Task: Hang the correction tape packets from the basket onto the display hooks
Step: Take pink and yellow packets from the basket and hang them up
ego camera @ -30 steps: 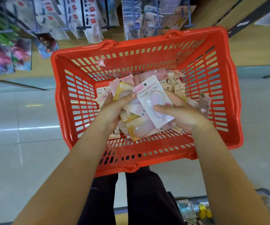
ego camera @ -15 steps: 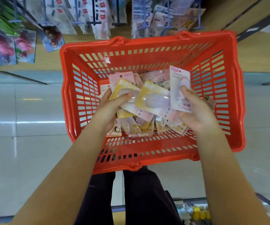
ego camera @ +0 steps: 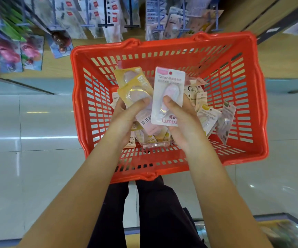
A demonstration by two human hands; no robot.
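Bare forearms with no sleeves, bare hands (ego camera: pixel 125 119), dark trousers (ego camera: pixel 155 212) below

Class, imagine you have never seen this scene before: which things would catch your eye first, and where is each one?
The red basket fills the middle of the view, resting on the pale floor with a heap of packets in it. Above it, the right hand holds up a pink packet, upright and facing the camera, while the left hand grips a fan of yellow packets beside it. Along the top edge, display hooks carry more hanging goods.

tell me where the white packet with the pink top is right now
In the head view the white packet is upright above the red basket, held in the right hand, beside the left hand's yellow packets.
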